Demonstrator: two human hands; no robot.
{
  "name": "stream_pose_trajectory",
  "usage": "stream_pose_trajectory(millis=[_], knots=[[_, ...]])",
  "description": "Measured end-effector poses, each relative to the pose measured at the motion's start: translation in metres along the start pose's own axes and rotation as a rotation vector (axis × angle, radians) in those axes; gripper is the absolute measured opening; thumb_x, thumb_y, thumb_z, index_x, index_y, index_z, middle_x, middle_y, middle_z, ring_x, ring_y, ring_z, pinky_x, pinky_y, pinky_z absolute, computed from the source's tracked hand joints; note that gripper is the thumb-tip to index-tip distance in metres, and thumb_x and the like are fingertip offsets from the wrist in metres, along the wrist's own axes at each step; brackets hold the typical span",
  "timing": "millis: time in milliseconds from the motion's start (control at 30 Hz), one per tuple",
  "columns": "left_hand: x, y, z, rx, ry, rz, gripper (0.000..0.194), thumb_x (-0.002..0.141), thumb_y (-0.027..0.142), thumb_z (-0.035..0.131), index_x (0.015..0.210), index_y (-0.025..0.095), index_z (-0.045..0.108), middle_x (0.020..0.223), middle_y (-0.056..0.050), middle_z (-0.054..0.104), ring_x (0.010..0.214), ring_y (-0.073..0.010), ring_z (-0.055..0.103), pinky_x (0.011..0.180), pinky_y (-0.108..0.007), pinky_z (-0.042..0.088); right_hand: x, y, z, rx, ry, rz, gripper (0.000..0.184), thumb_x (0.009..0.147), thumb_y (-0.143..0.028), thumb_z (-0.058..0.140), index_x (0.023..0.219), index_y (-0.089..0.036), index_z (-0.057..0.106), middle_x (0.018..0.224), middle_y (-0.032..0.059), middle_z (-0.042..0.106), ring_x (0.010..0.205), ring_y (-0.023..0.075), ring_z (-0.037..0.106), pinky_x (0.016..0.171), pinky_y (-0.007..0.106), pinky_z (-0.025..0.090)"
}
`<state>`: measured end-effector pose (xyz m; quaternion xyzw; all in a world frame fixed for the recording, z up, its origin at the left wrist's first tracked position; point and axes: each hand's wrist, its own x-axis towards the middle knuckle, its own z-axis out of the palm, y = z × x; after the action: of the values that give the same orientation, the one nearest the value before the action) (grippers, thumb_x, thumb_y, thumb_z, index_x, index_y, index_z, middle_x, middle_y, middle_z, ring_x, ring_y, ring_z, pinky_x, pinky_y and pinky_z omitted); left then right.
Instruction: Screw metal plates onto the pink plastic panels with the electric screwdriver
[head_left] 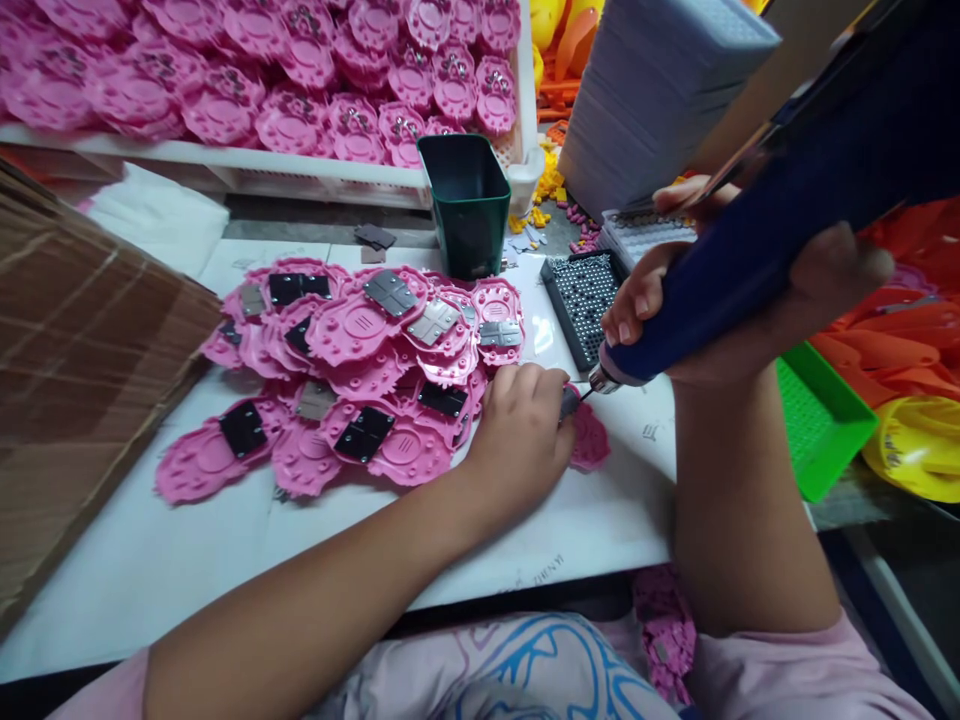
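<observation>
Crowding hands [525, 430], pink parts [352, 370], table edge [525, 585].

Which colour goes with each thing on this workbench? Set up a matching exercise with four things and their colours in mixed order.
Things:
1. screwdriver
2. cup
3. tray
4. part

Colours:
a. pink
b. bright green
c. blue
d. dark green

Pairs: 1-c, 2-d, 3-b, 4-a
</observation>
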<state>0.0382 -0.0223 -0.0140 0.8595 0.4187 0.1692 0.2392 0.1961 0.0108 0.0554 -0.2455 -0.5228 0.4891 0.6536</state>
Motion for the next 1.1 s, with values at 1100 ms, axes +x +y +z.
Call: stream_pose_trajectory(millis=[1100], knots=[[0.001, 0.004, -0.004, -0.080, 0.019, -0.007, 0.012, 0.088, 0.026, 0.053, 0.089, 0.018, 0.062, 0.103, -0.008, 0.056, 0.095, -0.0235, 0.046, 0.085, -0.037, 0.040, -0.003, -0.021, 0.006, -0.005, -0.120, 0.204, 0.037, 0.068, -0.051, 0.066, 0.091, -0.021, 0.063, 0.066, 0.0030, 0.065, 0.052, 0.0204, 0.059, 0.046, 0.038, 0.050]])
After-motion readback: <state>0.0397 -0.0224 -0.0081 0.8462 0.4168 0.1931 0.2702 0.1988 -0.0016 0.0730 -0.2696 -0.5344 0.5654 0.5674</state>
